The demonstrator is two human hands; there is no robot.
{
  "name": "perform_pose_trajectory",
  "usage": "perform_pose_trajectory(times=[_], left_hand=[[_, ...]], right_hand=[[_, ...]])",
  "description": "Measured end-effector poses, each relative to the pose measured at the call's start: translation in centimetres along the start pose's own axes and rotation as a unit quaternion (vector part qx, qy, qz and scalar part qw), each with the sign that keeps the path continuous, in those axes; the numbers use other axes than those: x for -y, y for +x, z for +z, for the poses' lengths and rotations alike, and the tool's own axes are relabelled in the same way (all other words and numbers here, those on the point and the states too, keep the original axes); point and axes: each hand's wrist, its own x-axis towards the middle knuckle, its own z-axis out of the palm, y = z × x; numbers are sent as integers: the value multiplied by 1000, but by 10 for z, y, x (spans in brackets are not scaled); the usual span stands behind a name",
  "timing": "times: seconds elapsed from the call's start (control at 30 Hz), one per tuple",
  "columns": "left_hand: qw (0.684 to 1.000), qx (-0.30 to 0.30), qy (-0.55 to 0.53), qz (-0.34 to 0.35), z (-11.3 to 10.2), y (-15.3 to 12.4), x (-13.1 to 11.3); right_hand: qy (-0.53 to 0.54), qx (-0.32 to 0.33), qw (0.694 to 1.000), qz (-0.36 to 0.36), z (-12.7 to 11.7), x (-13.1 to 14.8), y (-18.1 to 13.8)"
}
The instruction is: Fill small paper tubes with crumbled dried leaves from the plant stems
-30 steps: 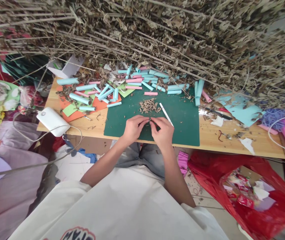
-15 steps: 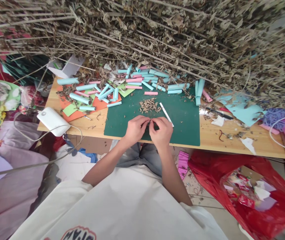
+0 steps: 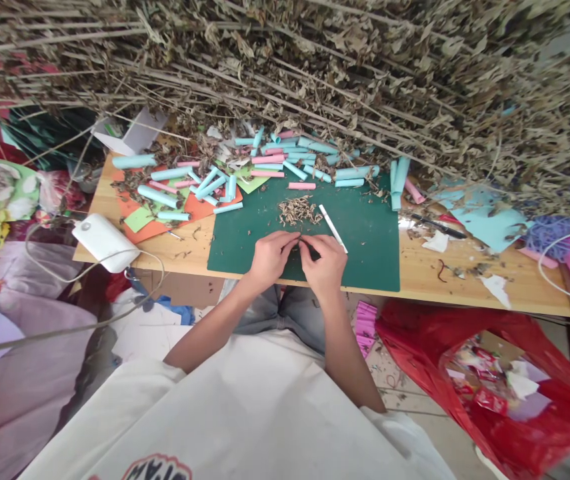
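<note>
Scarcely moved, your left hand and right hand stay pinched, contents unclear, near the loose brown dried-plant heap: fingertip work continues.

The left hand and the right hand pinch close together over a green mat. What is between the fingertips is too small to tell. Just past both hands is a little pile of dry brown bits. A thin white stick lies just beside the right hand. Farther past the hands are blue paper rolls, pink paper rolls and lots of dry plant stalks. A red plastic bag sits to the right of the right hand, lower down.
</note>
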Motion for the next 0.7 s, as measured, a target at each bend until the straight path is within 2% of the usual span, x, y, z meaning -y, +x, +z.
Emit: perform_pose_trajectory(times=[0.23, 0.43, 0.7], left_hand=[[1000, 21, 7, 4, -4, -1, 1], [998, 21, 50, 22, 2, -5, -2], [999, 14, 38, 29, -2, -2, 3]], right_hand=[[1, 5, 1000, -9, 1, 2, 1], [-74, -43, 995, 44, 1, -1, 1], [-37, 3, 999, -18, -3, 1, -1]])
